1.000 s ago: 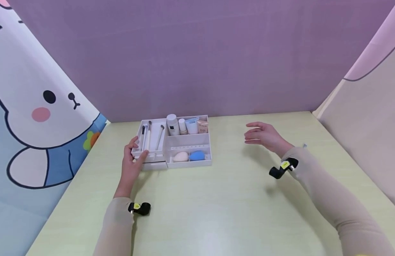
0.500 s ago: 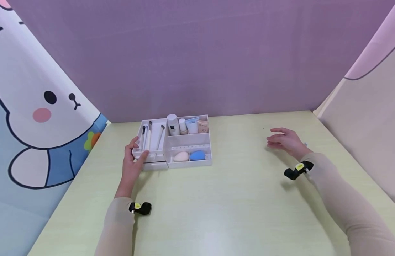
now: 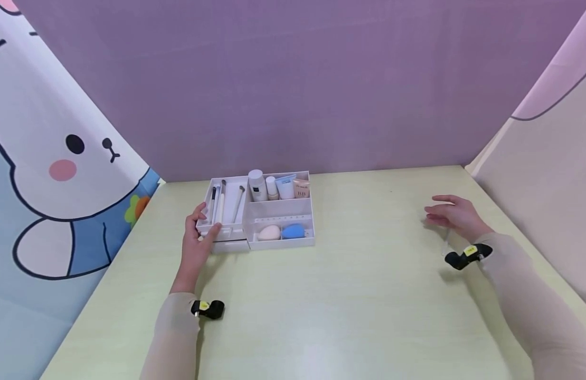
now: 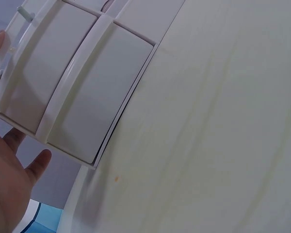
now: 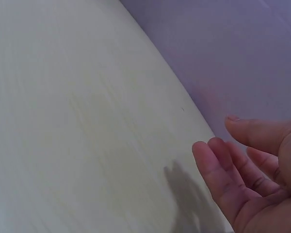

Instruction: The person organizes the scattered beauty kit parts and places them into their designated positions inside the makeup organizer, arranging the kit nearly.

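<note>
A white makeup organizer [image 3: 280, 209] sits toward the back left of the table. My left hand [image 3: 196, 250] grips its front left corner, thumb on the top edge and fingers along the side. Several makeup brushes [image 3: 221, 206] lie in its left tray. Its back compartment holds a white bottle [image 3: 257, 187], a smaller bottle [image 3: 272, 189], a light blue tube [image 3: 286, 188] and a pink tube [image 3: 301, 189]. In front are a pale sponge [image 3: 269, 233] and a blue sponge [image 3: 293, 231]. Off to the right, my right hand [image 3: 456, 215] hovers with relaxed fingers, holding nothing.
Close under the right hand lies a small clear object [image 3: 446, 241], too faint to identify. A purple backdrop [image 3: 302, 89] rises behind the pale table [image 3: 321, 306]. Printed cloth panels border both sides. Two drawer fronts [image 4: 99, 92] show in the left wrist view.
My right hand has moved steadily rightward, away from the organizer, over the right part of the table. The left hand and organizer have stayed in place.
</note>
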A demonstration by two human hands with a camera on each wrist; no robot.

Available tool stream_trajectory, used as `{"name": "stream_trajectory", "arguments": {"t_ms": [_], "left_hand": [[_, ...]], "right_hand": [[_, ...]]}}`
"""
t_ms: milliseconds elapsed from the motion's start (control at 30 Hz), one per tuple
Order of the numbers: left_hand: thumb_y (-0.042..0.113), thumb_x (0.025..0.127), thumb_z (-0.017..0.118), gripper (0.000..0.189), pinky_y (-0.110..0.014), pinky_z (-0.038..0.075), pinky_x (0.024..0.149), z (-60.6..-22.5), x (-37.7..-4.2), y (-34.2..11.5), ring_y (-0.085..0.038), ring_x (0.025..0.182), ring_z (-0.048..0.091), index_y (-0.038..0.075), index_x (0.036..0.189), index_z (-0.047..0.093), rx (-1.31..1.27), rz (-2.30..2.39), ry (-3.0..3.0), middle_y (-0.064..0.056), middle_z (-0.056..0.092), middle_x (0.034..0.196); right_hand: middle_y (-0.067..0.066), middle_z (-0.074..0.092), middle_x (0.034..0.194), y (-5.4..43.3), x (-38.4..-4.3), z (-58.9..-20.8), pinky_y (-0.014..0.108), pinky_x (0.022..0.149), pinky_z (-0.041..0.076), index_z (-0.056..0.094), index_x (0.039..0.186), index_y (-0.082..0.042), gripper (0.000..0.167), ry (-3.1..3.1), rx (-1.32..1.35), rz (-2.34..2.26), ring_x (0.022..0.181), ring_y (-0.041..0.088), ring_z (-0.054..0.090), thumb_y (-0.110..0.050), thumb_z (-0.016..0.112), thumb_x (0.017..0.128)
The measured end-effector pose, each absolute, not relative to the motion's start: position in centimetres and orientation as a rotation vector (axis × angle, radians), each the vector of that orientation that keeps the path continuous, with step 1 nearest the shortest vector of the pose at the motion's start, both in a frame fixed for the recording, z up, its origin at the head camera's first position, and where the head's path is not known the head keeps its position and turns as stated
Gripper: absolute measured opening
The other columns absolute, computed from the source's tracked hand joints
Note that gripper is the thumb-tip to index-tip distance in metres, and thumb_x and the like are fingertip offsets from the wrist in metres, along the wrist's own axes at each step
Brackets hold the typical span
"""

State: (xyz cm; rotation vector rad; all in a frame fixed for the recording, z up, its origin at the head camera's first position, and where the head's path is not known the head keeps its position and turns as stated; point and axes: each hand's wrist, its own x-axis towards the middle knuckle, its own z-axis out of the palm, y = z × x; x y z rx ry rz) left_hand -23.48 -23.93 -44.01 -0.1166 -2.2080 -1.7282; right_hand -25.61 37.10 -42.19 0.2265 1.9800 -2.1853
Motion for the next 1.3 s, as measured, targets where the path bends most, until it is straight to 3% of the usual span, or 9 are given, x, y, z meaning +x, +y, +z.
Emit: {"name": "stream_trajectory", "arguments": {"t_ms": [200, 500, 700, 867, 967, 1100, 1300], "left_hand": [[0.003, 0.096, 0.061, 0.035, -0.016, 0.035, 0.092, -44.1, -23.6, -23.9, -0.022, 0.127, 0.040, 0.000, 0.117, 0.034, -0.117, -1.718, -2.203, -0.002, 0.035, 0.158], [0.006, 0.097, 0.062, 0.036, -0.016, 0.034, 0.093, -44.0, -23.7, -23.9, -0.019, 0.128, 0.040, 0.000, 0.119, 0.034, -0.116, -1.724, -2.212, 0.003, 0.035, 0.158], [0.006, 0.097, 0.061, 0.037, -0.015, 0.036, 0.091, -44.2, -23.6, -24.1, -0.017, 0.124, 0.041, -0.001, 0.121, 0.033, -0.096, -1.710, -2.244, 0.005, 0.034, 0.158], [0.006, 0.097, 0.061, 0.037, -0.016, 0.035, 0.091, -44.2, -23.5, -24.0, -0.018, 0.125, 0.041, -0.001, 0.121, 0.033, -0.102, -1.711, -2.239, 0.005, 0.034, 0.158], [0.007, 0.098, 0.061, 0.037, -0.017, 0.034, 0.092, -44.1, -23.5, -24.0, -0.017, 0.126, 0.039, -0.001, 0.121, 0.033, -0.103, -1.713, -2.241, 0.007, 0.034, 0.158], [0.007, 0.097, 0.061, 0.038, -0.017, 0.035, 0.091, -43.4, -23.1, -23.8, -0.017, 0.125, 0.040, -0.001, 0.122, 0.034, -0.064, -1.739, -2.249, 0.007, 0.033, 0.159], [0.004, 0.097, 0.059, 0.036, -0.017, 0.037, 0.090, -41.1, -21.6, -22.9, -0.020, 0.123, 0.041, -0.005, 0.120, 0.034, -0.059, -1.725, -2.293, -0.004, 0.030, 0.161]], "right_hand": [[-0.007, 0.071, 0.087, 39.1, -25.2, -42.3, 0.028, 0.074, 0.056, 0.042, 0.128, -0.004, 0.043, 2.156, 0.300, -1.967, 0.077, 0.011, 0.069, -0.009, 0.069, 0.094], [-0.002, 0.070, 0.076, 41.0, -24.1, -43.0, 0.032, 0.067, 0.058, 0.036, 0.126, 0.009, 0.049, 2.246, 0.376, -1.852, 0.067, 0.011, 0.068, -0.011, 0.068, 0.094], [-0.001, 0.068, 0.072, 41.5, -23.6, -43.2, 0.030, 0.065, 0.057, 0.044, 0.115, 0.010, 0.042, 2.295, 0.388, -1.599, 0.063, 0.010, 0.067, -0.015, 0.069, 0.094], [0.002, 0.068, 0.069, 41.4, -23.9, -42.8, 0.028, 0.063, 0.057, 0.060, 0.094, 0.001, 0.019, 2.286, 0.385, -1.498, 0.062, 0.010, 0.067, -0.014, 0.071, 0.092], [0.001, 0.067, 0.068, 41.3, -24.3, -42.7, 0.027, 0.061, 0.056, 0.063, 0.085, -0.003, 0.014, 2.302, 0.401, -1.464, 0.061, 0.010, 0.067, -0.012, 0.072, 0.091], [0.002, 0.068, 0.067, 41.0, -24.7, -42.4, 0.027, 0.061, 0.056, 0.059, 0.092, 0.004, 0.018, 2.344, 0.385, -1.431, 0.061, 0.010, 0.067, -0.009, 0.072, 0.090], [0.003, 0.068, 0.070, 40.6, -25.2, -42.0, 0.031, 0.062, 0.057, 0.059, 0.103, 0.014, 0.027, 2.398, 0.328, -1.325, 0.062, 0.013, 0.066, -0.005, 0.071, 0.088]]}}
